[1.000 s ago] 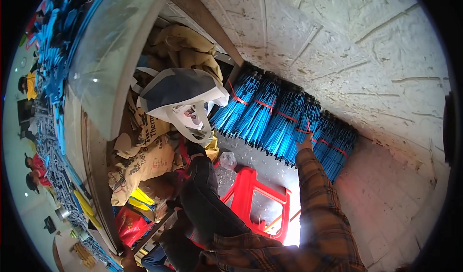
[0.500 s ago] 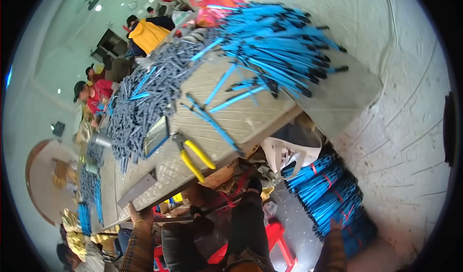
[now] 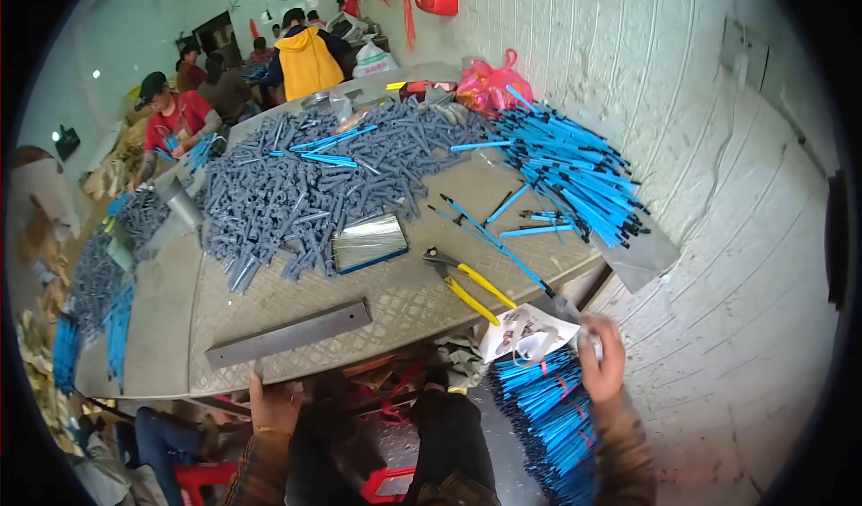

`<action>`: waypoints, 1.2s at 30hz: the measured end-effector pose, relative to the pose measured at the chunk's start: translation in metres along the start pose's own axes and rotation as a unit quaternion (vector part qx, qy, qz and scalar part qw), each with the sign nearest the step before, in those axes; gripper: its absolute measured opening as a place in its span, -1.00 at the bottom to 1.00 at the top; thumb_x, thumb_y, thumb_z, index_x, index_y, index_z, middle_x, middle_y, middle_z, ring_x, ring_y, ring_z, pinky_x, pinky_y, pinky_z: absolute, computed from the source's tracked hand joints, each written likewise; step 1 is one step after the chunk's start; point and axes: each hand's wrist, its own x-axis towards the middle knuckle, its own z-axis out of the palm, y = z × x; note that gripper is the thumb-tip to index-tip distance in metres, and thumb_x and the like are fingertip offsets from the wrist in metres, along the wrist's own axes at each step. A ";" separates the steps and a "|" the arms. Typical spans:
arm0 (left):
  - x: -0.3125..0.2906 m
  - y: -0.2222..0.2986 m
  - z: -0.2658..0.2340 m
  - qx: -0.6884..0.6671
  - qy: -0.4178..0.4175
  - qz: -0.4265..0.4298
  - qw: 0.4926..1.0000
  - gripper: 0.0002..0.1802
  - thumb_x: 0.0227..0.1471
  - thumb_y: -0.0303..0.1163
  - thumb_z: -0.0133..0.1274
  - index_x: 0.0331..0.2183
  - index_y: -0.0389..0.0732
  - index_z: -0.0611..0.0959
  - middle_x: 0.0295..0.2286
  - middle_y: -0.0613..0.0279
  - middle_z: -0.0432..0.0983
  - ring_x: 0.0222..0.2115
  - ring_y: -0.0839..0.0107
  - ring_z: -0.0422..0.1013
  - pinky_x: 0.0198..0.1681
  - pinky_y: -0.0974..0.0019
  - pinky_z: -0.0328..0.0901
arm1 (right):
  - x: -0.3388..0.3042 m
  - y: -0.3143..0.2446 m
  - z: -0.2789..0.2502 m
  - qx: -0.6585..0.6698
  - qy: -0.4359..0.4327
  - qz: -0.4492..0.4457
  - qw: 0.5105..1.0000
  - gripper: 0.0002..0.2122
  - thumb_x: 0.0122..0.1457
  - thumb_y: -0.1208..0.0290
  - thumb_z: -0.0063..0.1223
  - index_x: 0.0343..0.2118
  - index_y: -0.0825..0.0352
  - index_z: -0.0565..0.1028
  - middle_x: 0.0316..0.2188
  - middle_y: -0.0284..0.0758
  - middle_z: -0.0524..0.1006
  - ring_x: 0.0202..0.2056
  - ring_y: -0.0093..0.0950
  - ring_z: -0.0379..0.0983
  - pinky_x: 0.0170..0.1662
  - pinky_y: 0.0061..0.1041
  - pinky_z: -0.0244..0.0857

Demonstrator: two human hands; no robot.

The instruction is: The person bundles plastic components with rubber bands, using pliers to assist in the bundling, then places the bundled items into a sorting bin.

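My left hand is at the table's front edge, thumb up against the rim and the other fingers mostly hidden below. Near it lies a grey metal bar. My right hand is curled at the table's right corner, above bundled blue sticks. Something pale and blurred shows at its fingers; I cannot make out what. A white printed bag hangs beside it. Yellow-handled pliers lie on the table, near a blue stick with black ends.
A heap of grey plastic parts covers the table's middle, with a shallow box of thin wires before it. Many blue sticks are piled at the right, by the wall. A person in red works at the far left.
My view has turned and levelled, so the table now lies flatter. My right hand has risen from over the bundles to beside the table corner. My left hand stays at the edge.
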 end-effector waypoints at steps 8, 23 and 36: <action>0.004 0.002 -0.058 -0.071 -0.064 -0.033 0.995 -0.52 -0.02 -0.02 -0.06 -0.07 0.00 0.38 -0.14 0.32 0.38 -0.14 0.32 0.32 -0.30 0.19 0.32 | 0.258 0.026 0.051 -0.375 0.001 -0.169 0.911 -0.56 -0.02 0.32 0.05 -0.07 0.38 0.31 -0.14 -0.05 0.36 -0.07 -0.12 0.23 -0.01 -0.27 0.12; -0.013 0.021 -0.009 -0.027 0.006 -0.089 0.996 -0.23 -0.23 -0.07 0.13 0.03 -0.12 0.28 -0.01 0.20 0.27 -0.02 0.18 0.22 -0.05 0.07 0.20 | 0.400 0.223 0.059 -0.296 -0.151 0.160 0.930 -0.26 -0.06 -0.01 0.04 0.02 0.54 0.15 -0.15 0.10 0.38 -0.08 -0.05 0.30 0.00 -0.27 0.16; -0.009 -0.091 -0.109 0.411 -0.114 -0.218 0.878 -0.43 -0.05 -0.25 0.03 0.01 -0.17 0.30 -0.12 0.07 0.35 -0.13 0.19 0.32 -0.16 0.26 0.30 | 0.266 0.027 0.060 -0.554 -0.072 -0.002 0.829 -0.50 -0.02 0.02 -0.01 -0.07 0.26 0.32 -0.30 -0.10 0.46 -0.23 -0.16 0.35 -0.17 -0.17 0.21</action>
